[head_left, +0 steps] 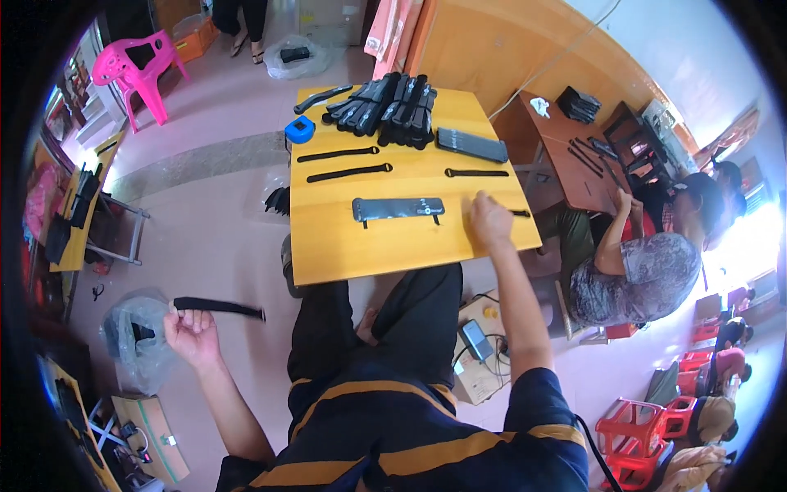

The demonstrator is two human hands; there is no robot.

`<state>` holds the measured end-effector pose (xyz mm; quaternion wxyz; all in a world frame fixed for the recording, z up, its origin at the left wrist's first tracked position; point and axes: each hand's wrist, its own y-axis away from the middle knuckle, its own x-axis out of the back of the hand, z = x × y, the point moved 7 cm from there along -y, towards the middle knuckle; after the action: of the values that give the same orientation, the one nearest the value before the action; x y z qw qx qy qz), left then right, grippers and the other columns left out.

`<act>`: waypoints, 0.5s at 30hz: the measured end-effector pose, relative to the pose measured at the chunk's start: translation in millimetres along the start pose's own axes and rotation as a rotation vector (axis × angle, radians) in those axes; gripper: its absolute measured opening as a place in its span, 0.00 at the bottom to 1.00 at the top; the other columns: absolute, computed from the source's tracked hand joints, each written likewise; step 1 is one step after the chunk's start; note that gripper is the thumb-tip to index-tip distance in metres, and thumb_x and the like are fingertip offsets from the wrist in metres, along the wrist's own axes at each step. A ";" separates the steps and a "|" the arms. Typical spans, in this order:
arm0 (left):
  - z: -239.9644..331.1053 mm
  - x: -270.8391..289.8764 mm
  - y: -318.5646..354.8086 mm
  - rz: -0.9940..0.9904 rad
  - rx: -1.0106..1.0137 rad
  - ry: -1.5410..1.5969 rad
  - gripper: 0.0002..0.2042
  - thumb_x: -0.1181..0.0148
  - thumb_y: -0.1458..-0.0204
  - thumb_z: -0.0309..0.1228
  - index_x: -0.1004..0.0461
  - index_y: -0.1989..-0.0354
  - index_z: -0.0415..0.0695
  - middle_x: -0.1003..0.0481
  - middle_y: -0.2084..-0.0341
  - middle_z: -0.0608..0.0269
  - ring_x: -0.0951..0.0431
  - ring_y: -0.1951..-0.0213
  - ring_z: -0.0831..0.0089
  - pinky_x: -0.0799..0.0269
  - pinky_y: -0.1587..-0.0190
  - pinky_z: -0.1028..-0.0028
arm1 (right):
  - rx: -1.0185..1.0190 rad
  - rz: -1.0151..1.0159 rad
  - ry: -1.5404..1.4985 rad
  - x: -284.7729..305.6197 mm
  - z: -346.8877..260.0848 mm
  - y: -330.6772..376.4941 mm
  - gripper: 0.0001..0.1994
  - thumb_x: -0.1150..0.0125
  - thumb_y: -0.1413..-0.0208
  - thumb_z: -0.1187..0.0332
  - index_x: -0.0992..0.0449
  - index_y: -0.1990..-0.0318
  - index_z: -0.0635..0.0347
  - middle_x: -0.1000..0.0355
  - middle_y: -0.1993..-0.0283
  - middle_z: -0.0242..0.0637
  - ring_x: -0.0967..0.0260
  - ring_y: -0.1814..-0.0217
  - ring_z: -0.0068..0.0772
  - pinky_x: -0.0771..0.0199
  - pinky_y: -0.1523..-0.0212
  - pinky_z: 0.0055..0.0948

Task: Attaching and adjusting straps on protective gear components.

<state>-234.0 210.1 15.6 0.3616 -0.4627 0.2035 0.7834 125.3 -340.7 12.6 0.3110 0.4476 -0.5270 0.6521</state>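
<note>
My left hand (193, 334) is out to the left of the table, closed on one end of a black strap (220, 307) that stretches out to the right. Over the right part of the yellow table, my right hand (490, 220) has its fingers curled on another black strap, with its end (520, 213) poking out beside the hand. Near the table's front lies a flat dark packaged pouch (398, 209); two short black ends stick out below it. Black straps with end loops (349, 173) lie at the left, and one more strap (477, 173) at the right.
Bundles of black-and-grey straps (385, 111) are piled at the table's (328, 254) far side, near a blue tape measure (300, 129) and a dark flat pack (472, 145). A plastic bag (135, 344) stands by my left hand. Another person (639, 275) sits at a brown table (545, 152).
</note>
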 end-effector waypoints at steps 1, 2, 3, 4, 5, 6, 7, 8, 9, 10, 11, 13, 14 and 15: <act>-0.4 0.8 3.7 0.013 0.006 -0.010 0.07 0.49 0.41 0.28 0.36 0.72 0.48 0.37 0.83 0.70 0.37 0.85 0.77 0.38 0.81 0.76 | 0.028 0.013 -0.029 -4.6 -7.3 1.3 0.08 0.41 0.40 0.61 0.29 0.66 0.54 0.23 0.72 0.43 0.21 0.72 0.49 0.20 0.72 0.46; -3.2 -2.4 5.3 -0.022 0.008 -0.016 0.06 0.49 0.41 0.28 0.36 0.70 0.49 0.36 0.83 0.70 0.37 0.84 0.78 0.37 0.81 0.76 | 0.053 0.024 -0.056 -8.0 -11.0 2.5 0.09 0.42 0.40 0.60 0.29 0.66 0.55 0.23 0.72 0.44 0.21 0.71 0.50 0.20 0.72 0.45; -1.0 -1.2 10.5 -0.017 0.003 -0.009 0.06 0.49 0.41 0.28 0.36 0.70 0.49 0.36 0.83 0.70 0.37 0.84 0.78 0.37 0.81 0.76 | 0.050 -0.004 -0.076 -11.2 -17.2 1.1 0.11 0.43 0.38 0.59 0.29 0.66 0.56 0.22 0.70 0.45 0.20 0.70 0.50 0.19 0.70 0.45; -2.0 1.8 14.6 0.001 0.031 -0.010 0.06 0.49 0.41 0.27 0.36 0.70 0.49 0.36 0.83 0.70 0.37 0.84 0.78 0.37 0.82 0.76 | 0.054 -0.006 -0.071 -7.2 -22.3 1.2 0.11 0.43 0.38 0.59 0.29 0.66 0.56 0.22 0.70 0.45 0.20 0.70 0.50 0.19 0.70 0.45; -4.7 6.0 17.7 0.019 0.062 -0.012 0.06 0.49 0.41 0.27 0.36 0.70 0.49 0.36 0.83 0.70 0.37 0.84 0.78 0.37 0.82 0.77 | 0.050 -0.028 -0.107 -3.7 -24.5 1.9 0.12 0.43 0.38 0.58 0.28 0.65 0.57 0.23 0.68 0.46 0.21 0.68 0.50 0.20 0.69 0.46; -7.9 9.5 19.4 0.013 0.073 -0.026 0.06 0.49 0.41 0.27 0.36 0.70 0.49 0.36 0.83 0.71 0.36 0.84 0.78 0.36 0.82 0.77 | 0.046 -0.050 -0.144 0.7 -26.4 4.0 0.13 0.43 0.37 0.58 0.28 0.65 0.58 0.24 0.67 0.47 0.21 0.66 0.51 0.20 0.67 0.47; -11.6 13.0 19.8 0.019 0.077 -0.024 0.06 0.49 0.41 0.27 0.36 0.70 0.49 0.36 0.83 0.71 0.36 0.84 0.78 0.36 0.82 0.77 | 0.047 -0.056 -0.139 3.0 -24.9 7.1 0.13 0.43 0.37 0.58 0.28 0.65 0.58 0.24 0.67 0.47 0.21 0.66 0.51 0.20 0.67 0.47; -15.9 15.9 20.8 0.022 0.085 -0.026 0.06 0.49 0.41 0.27 0.36 0.70 0.49 0.36 0.82 0.71 0.36 0.84 0.79 0.37 0.82 0.77 | 0.005 0.019 -0.160 10.2 -18.2 10.5 0.13 0.43 0.37 0.58 0.28 0.64 0.59 0.25 0.65 0.48 0.22 0.64 0.52 0.21 0.64 0.48; -20.2 14.7 22.1 0.026 0.091 -0.027 0.06 0.49 0.41 0.27 0.36 0.70 0.49 0.36 0.82 0.71 0.36 0.84 0.79 0.37 0.82 0.77 | -0.036 0.095 -0.181 16.7 -10.3 14.0 0.13 0.43 0.37 0.57 0.28 0.64 0.59 0.26 0.63 0.48 0.23 0.61 0.53 0.22 0.62 0.49; -24.2 13.2 22.0 0.032 0.093 -0.026 0.06 0.49 0.41 0.27 0.36 0.70 0.49 0.36 0.82 0.71 0.36 0.84 0.79 0.37 0.82 0.77 | -0.062 0.141 -0.178 21.2 -0.9 18.3 0.14 0.43 0.37 0.57 0.28 0.64 0.60 0.27 0.63 0.49 0.25 0.59 0.54 0.24 0.60 0.49; -29.7 11.0 20.9 0.038 0.108 -0.022 0.07 0.49 0.41 0.27 0.37 0.71 0.49 0.36 0.82 0.71 0.36 0.84 0.79 0.37 0.82 0.77 | -0.087 0.186 -0.174 26.7 8.9 23.1 0.14 0.43 0.37 0.57 0.27 0.64 0.60 0.28 0.63 0.49 0.26 0.58 0.55 0.25 0.59 0.50; -42.5 1.5 17.9 0.043 0.126 -0.011 0.07 0.49 0.41 0.27 0.37 0.72 0.49 0.36 0.82 0.72 0.37 0.84 0.80 0.37 0.82 0.77 | -0.171 0.114 -0.142 17.1 29.0 34.5 0.16 0.43 0.37 0.56 0.26 0.57 0.62 0.27 0.56 0.51 0.27 0.51 0.56 0.27 0.53 0.52; -48.4 -6.7 16.9 0.038 0.130 -0.038 0.08 0.49 0.41 0.28 0.38 0.72 0.50 0.36 0.82 0.72 0.37 0.84 0.81 0.37 0.82 0.78 | -0.158 0.082 -0.136 7.7 34.2 41.0 0.19 0.43 0.36 0.54 0.26 0.51 0.62 0.28 0.51 0.53 0.29 0.47 0.57 0.29 0.49 0.54; -52.3 -12.7 16.7 0.034 0.132 -0.067 0.09 0.49 0.41 0.28 0.39 0.73 0.50 0.37 0.82 0.73 0.38 0.84 0.82 0.38 0.82 0.78 | -0.143 0.048 -0.132 3.2 35.3 46.1 0.22 0.44 0.36 0.53 0.27 0.46 0.63 0.29 0.46 0.55 0.31 0.42 0.58 0.31 0.45 0.56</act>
<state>-212.4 160.1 0.8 0.3845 -0.4077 0.2503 0.7895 92.7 -386.5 -1.8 0.2911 0.4532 -0.6021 0.5894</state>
